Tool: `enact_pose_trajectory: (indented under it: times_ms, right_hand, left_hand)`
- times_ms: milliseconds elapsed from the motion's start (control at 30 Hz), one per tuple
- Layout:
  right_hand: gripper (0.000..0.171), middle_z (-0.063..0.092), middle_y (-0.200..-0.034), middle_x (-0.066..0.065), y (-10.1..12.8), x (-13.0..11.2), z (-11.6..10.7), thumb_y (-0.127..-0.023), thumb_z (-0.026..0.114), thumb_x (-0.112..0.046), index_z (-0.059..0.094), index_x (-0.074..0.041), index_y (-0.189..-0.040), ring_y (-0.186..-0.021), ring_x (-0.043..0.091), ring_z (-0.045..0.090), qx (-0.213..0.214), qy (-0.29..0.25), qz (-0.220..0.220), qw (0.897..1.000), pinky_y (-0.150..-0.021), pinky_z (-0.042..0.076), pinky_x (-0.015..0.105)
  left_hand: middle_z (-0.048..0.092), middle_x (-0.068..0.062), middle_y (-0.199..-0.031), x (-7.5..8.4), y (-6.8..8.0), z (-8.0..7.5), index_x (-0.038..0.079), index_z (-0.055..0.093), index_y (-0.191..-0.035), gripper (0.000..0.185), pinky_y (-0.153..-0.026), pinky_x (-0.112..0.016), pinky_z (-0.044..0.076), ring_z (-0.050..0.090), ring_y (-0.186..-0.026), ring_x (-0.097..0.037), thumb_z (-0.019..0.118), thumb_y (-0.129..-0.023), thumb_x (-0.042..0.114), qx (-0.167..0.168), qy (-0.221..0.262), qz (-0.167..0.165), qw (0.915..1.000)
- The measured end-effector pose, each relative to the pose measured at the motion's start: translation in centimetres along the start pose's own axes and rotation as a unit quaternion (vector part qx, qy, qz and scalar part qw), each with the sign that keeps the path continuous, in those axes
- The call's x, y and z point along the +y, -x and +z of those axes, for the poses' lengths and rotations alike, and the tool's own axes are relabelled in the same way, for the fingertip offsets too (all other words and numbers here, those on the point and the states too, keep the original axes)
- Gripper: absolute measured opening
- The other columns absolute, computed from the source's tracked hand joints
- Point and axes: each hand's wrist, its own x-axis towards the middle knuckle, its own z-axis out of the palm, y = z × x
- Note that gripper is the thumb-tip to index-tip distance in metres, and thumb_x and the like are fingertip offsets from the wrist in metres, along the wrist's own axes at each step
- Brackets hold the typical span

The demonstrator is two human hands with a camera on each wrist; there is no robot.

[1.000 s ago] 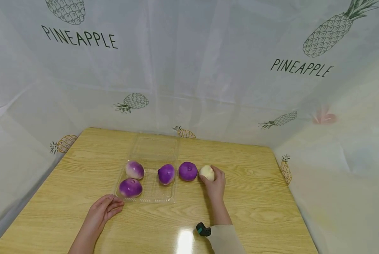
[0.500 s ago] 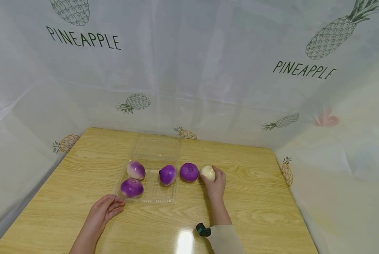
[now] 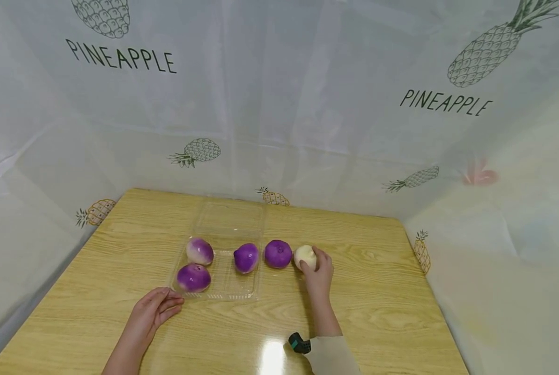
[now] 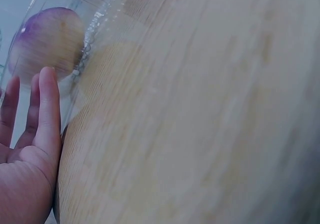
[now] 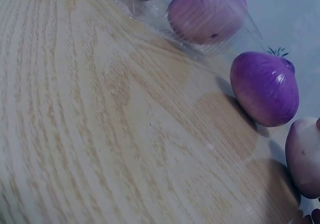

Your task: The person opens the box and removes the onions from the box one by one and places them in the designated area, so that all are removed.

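On my head feed, a person's two bare hands work above a wooden table [image 3: 378,307]; the left hand [image 3: 149,311] is at the near left corner of a clear plastic box [image 3: 220,278], its fingers nearly straight and touching the edge; the right hand [image 3: 319,273] grips a pale onion [image 3: 304,258], thumb and fingers around its sides. I see the box with its lid [image 3: 228,216] laid back on the far side; two purple-and-white onions [image 3: 200,251] sit one behind the other at the left of the box, and a third onion [image 3: 246,258] sits at the right; a purple onion [image 3: 278,254] rests on the table just outside the box — between it and the pale one. A light sleeve [image 3: 333,354] covers the right forearm, with a small black device [image 3: 299,343] at the cuff; behind hangs a white sheet [image 3: 279,88] printed with pineapples.

On my left wrist feed, straight fingers with gaps between them reach to the box wall, a purple-and-white onion just beyond; the tabletop is blurred.

On my right wrist feed, the pale onion is cut off at the right edge — only slivers of fingers show, so I cannot tell the grip from here; the purple onion stands between it and the box.
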Motion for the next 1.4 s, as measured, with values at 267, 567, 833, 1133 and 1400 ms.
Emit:
enact_pose_trajectory:
  times_ms: [267, 567, 833, 1133, 1400]
  right_hand:
    - [0.051, 0.048, -0.134, 0.015, 0.2, 0.0, 0.0, -0.079, 0.077, -0.007, 0.061, -0.004, -0.127, -0.128, 0.036, 0.034, -0.005, -0.002, 0.007, 1.0, -0.107, 0.035, 0.058]
    - [0.05, 0.049, -0.131, 0.018, 0.5, -0.4, -0.1, -0.079, 0.078, -0.006, 0.061, -0.002, -0.126, -0.127, 0.038, 0.036, -0.002, -0.006, -0.005, 1.0, -0.106, 0.037, 0.057]
    - [0.051, 0.044, -0.138, 0.013, 1.1, -2.2, -0.8, -0.082, 0.077, -0.012, 0.059, -0.007, -0.13, -0.132, 0.036, 0.031, -0.017, -0.003, -0.048, 0.999, -0.108, 0.029, 0.062]
    - [0.044, 0.051, -0.13, 0.008, 3.1, -6.1, 0.4, -0.085, 0.075, -0.008, 0.06, -0.008, -0.126, -0.125, 0.032, 0.041, -0.071, -0.051, -0.095, 0.992, -0.104, 0.036, 0.057]
    - [0.043, 0.052, -0.128, 0.016, 5.9, -8.7, 2.1, -0.086, 0.072, -0.001, 0.058, -0.002, -0.126, -0.117, 0.039, 0.049, -0.153, -0.083, -0.11, 0.979, -0.096, 0.044, 0.058]
  left_hand:
    - [0.071, -0.006, -0.101, 0.1, 0.0, 0.0, 0.009, 0.068, -0.102, 0.027, -0.086, -0.034, 0.057, 0.068, -0.096, -0.019, 0.043, -0.107, 0.015, 0.0, -0.002, -0.001, 1.0]
    - [0.07, -0.006, -0.1, 0.1, 0.1, 0.1, 0.009, 0.067, -0.101, 0.025, -0.086, -0.034, 0.058, 0.068, -0.095, -0.019, 0.044, -0.106, 0.016, 0.011, -0.011, -0.005, 0.9999]
    - [0.07, -0.007, -0.1, 0.2, 0.4, 0.2, 0.007, 0.067, -0.102, 0.025, -0.086, -0.034, 0.057, 0.068, -0.095, -0.019, 0.044, -0.106, 0.016, 0.018, -0.018, -0.007, 0.9997]
    - [0.07, -0.007, -0.101, 0.3, 0.4, 0.1, 0.006, 0.066, -0.102, 0.025, -0.086, -0.034, 0.058, 0.068, -0.095, -0.019, 0.045, -0.106, 0.017, 0.015, -0.022, -0.006, 0.9996]
    - [0.07, -0.007, -0.102, 0.2, 0.3, 0.2, 0.006, 0.066, -0.103, 0.026, -0.087, -0.034, 0.057, 0.068, -0.096, -0.019, 0.042, -0.107, 0.015, 0.002, -0.017, 0.001, 0.9999]
